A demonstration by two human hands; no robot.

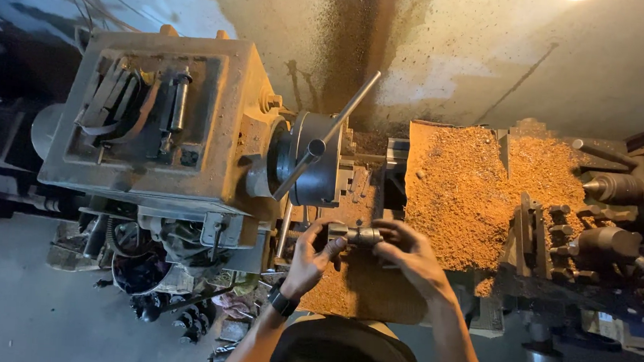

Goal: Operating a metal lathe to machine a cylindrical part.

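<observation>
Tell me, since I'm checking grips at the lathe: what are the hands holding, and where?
A short metal cylinder, held between both: left hand at its left end, right hand at its right end.

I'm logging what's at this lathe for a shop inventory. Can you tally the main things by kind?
Hands: 2, left hand and right hand, both on the small metal cylinder
Small metal cylinder: 1
Lathe chuck: 1
Chuck key: 1
Heap of shavings: 1
Wristwatch: 1
Total: 7
</observation>
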